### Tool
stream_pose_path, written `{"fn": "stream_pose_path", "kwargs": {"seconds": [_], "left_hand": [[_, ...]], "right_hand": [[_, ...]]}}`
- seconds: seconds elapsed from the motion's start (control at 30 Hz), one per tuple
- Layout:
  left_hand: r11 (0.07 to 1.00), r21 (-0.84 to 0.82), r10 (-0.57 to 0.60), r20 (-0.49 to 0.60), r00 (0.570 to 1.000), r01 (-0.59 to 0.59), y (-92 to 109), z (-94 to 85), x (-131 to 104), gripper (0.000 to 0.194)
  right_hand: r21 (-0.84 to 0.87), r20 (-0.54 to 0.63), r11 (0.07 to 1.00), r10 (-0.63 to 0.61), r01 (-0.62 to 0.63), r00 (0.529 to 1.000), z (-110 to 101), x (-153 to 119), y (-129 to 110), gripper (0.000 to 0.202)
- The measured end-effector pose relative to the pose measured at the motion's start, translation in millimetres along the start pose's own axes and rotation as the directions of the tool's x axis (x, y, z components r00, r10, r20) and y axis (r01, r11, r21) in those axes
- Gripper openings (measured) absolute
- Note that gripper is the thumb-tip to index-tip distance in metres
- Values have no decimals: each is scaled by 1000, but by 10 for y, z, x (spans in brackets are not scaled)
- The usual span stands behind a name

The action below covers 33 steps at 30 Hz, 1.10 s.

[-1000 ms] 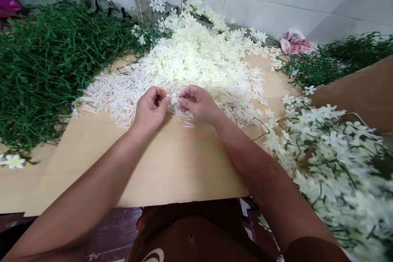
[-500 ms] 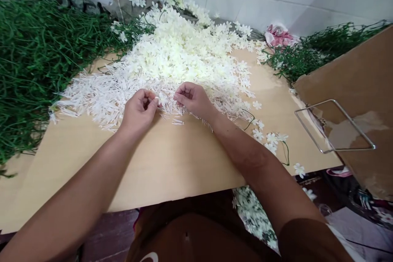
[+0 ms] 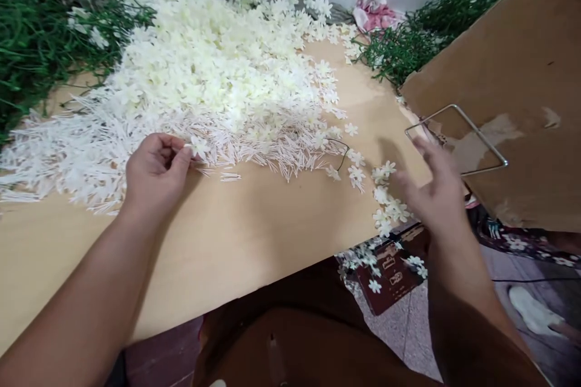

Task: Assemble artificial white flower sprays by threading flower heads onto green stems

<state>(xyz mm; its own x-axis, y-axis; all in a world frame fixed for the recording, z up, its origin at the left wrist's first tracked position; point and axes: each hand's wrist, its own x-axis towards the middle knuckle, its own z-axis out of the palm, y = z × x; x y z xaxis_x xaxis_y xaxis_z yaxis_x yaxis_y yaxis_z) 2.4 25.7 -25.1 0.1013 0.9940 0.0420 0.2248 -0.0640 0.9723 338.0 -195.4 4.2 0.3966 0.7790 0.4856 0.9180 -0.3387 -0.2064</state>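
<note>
My left hand (image 3: 158,169) is closed at the near edge of the pile, thumb and fingertips pinching a white artificial flower (image 3: 198,146). Around it lie many thin white sticks (image 3: 91,145), with a heap of loose white flower heads (image 3: 218,54) behind them. My right hand (image 3: 433,190), somewhat blurred, is over the table's right side with fingers spread and nothing in it. Close to its fingertips is a bent metal wire frame (image 3: 481,133). Just left of that hand, white flowers (image 3: 385,202) sit at the table's edge.
A large brown cardboard sheet (image 3: 512,72) leans at the right. Green plastic stems (image 3: 40,54) are heaped at the left, with more greenery (image 3: 422,36) at the back right beside a pink and white cloth (image 3: 374,12). Below the table edge, flowers hang over a dark red box (image 3: 393,278).
My right hand has left the stick pile and swung right toward the wire frame, its fingers opening. My left hand still pinches the flower. The view has turned to the right.
</note>
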Motion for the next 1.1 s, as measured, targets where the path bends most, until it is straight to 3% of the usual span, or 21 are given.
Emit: {"fn": "stream_pose_path", "kwargs": {"seconds": [0.07, 0.17, 0.23, 0.37, 0.5, 0.57, 0.67, 0.73, 0.8, 0.83, 0.9, 0.97, 1.1], "left_hand": [[999, 18, 29, 7, 1000, -29, -34, 16, 5, 15], [997, 52, 48, 21, 999, -49, -69, 36, 8, 12], [997, 59, 42, 10, 999, -43, -74, 45, 7, 12], [998, 68, 15, -10, 1000, -14, -64, 50, 0, 11], [988, 156, 20, 26, 999, -24, -45, 39, -20, 9], [980, 200, 16, 44, 999, -25, -34, 27, -38, 8], [974, 224, 11, 68, 998, -26, -27, 4, -61, 7], [974, 224, 9, 87, 996, -29, -36, -10, -62, 7], [973, 226, 12, 108, 994, -36, -54, -15, -51, 7], [972, 230, 12, 118, 993, -39, -65, -13, -42, 8], [970, 241, 9, 124, 992, -39, -86, -4, -28, 9], [971, 236, 4, 115, 993, -31, -99, 9, -23, 9], [982, 182, 23, 106, 994, -42, -100, 22, -42, 10]], "right_hand": [[-48, 309, 996, 90, -79, 947, 105, -320, 201, 89], [-20, 376, 998, 57, -53, 925, 300, -477, 150, 99], [0, 370, 1000, 27, -29, 929, 436, -371, -20, 94], [58, 378, 995, -102, 86, 920, 793, 93, -412, 85], [103, 348, 987, -154, 126, 925, 1087, 529, -751, 90], [132, 308, 981, -176, 141, 935, 1027, 627, -784, 92], [149, 164, 979, -162, 137, 973, 605, 502, -482, 87], [98, 38, 995, -24, 20, 999, 236, 221, -99, 79], [7, -105, 983, 184, -185, 977, -38, -157, 290, 68], [-36, -115, 961, 270, -275, 956, -106, -347, 448, 69], [-81, -20, 944, 320, -320, 947, -96, -657, 646, 82], [-81, 96, 956, 290, -283, 952, 44, -806, 677, 93], [-84, 269, 983, 178, -161, 947, 322, -652, 407, 95]]}}
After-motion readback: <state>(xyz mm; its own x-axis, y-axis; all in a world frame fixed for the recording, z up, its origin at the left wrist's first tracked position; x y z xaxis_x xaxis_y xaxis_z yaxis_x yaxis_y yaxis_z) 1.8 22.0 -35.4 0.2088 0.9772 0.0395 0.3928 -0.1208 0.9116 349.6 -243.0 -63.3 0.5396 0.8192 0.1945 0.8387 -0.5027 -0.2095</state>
